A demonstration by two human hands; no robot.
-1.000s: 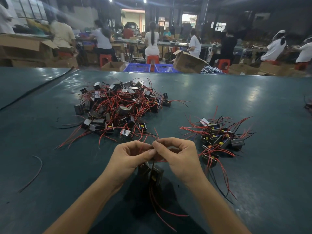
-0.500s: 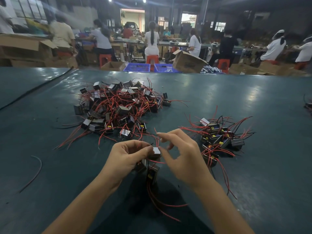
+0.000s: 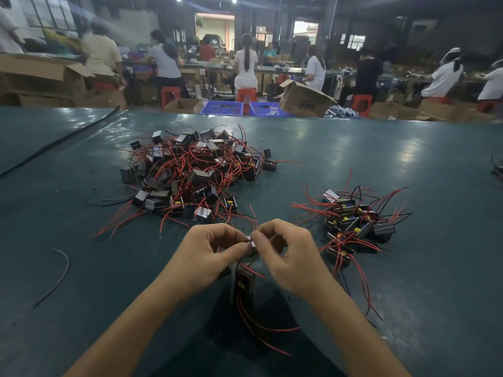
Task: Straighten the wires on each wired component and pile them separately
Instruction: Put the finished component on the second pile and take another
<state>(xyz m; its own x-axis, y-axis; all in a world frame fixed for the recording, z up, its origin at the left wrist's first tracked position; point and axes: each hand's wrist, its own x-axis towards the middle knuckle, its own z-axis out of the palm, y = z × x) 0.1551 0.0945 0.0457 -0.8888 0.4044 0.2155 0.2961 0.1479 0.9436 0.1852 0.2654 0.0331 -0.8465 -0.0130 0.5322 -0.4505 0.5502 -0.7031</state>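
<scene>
A big tangled pile [image 3: 190,172] of small black components with red wires lies at the table's centre-left. To the right sits a smaller pile [image 3: 353,221] with straighter wires. My left hand [image 3: 209,257] and my right hand [image 3: 285,254] meet above the near table, both pinching a small wired component [image 3: 251,242] between their fingertips. Just below the hands another component [image 3: 245,282] hangs with red wires trailing toward me; what holds it is hidden.
The green table [image 3: 408,159] spreads wide around the piles. A loose wire [image 3: 61,270] lies at the left, and a black cable [image 3: 54,144] crosses the far left corner. Several workers, cardboard boxes and blue crates [image 3: 221,108] stand beyond the far edge.
My right hand, lifted away with fingers spread half a second ago, has come back against my left hand and pinches the component again.
</scene>
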